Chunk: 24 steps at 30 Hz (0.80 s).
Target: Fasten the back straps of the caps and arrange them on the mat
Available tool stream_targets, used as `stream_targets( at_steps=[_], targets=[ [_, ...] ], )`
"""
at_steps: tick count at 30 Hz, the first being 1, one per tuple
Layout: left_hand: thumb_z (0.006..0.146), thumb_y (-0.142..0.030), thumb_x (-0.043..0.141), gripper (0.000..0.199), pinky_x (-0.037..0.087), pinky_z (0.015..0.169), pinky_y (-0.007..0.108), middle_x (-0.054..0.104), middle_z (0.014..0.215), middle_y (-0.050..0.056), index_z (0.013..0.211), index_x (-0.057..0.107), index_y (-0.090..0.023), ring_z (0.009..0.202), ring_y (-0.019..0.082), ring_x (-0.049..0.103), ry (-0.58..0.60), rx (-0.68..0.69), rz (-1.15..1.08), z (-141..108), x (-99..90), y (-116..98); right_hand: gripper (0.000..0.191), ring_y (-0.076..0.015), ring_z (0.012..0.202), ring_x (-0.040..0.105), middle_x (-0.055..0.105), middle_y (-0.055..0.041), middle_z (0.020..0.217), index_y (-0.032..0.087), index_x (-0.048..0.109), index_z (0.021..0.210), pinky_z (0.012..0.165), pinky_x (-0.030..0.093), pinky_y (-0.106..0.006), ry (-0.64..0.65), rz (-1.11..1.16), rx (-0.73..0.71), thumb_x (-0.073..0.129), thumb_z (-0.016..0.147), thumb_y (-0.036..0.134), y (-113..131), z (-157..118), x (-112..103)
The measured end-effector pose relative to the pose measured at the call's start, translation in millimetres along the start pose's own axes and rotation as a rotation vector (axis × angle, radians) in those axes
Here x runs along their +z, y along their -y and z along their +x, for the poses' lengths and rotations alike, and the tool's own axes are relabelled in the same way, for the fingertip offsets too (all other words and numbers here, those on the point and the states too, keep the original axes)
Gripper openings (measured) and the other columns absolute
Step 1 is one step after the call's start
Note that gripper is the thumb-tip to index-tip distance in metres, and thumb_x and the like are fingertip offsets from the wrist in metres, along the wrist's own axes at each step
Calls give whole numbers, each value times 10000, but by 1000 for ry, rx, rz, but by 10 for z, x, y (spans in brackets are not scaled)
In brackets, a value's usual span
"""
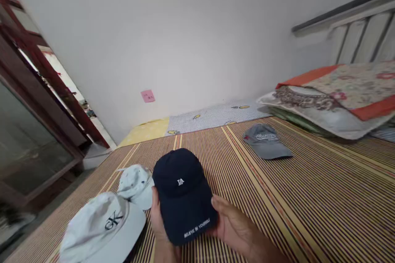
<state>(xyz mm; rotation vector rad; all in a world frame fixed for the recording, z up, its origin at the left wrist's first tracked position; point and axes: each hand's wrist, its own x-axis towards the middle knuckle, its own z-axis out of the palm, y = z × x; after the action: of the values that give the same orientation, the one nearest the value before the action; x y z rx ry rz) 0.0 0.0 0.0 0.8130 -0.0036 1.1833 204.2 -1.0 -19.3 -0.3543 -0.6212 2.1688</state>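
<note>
Between my hands is a dark navy baseball cap (182, 201), its brim towards me, with a small white emblem on the front and white lettering along the brim. My left hand (159, 222) grips the cap's left side, the fingers partly hidden beneath it. On the right side my right hand (230, 222) holds the brim, thumb on its edge and the other fingers underneath. Left of the navy cap lie a white cap with black letters (95, 226) and a smaller pale cap (135, 183), touching each other. Farther off to the right rests a grey cap (267, 141).
A striped mat (293, 189) covers the bed. Folded bedding (345, 94) is piled at the right, below a pale headboard (361, 37). A pink note (148, 95) is stuck to the wall. At the left stands a dark red wooden frame with glass (33, 144).
</note>
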Motion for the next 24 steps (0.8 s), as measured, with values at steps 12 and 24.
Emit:
stream_targets(
  at_steps=[12,24],
  targets=[
    [939,-764,369,718,255,1273,446,746,1306,83,1260,759,-254,1316,277,645,-343,63,89,127,1,176,666,-314,1301,636,687,-144,1405,179,635,1406,1115,468,-438,220,-12,-166,876,786,224,93,16,87],
    [790,-197,842,383,580,650,217,805,1074,45,1166,775,-234,819,149,720,-626,-53,349,281,218,413,581,-282,1225,680,729,-121,1344,211,688,1327,1085,487,-424,53,-178,-354,893,786,261,640,-5,-173]
  ],
)
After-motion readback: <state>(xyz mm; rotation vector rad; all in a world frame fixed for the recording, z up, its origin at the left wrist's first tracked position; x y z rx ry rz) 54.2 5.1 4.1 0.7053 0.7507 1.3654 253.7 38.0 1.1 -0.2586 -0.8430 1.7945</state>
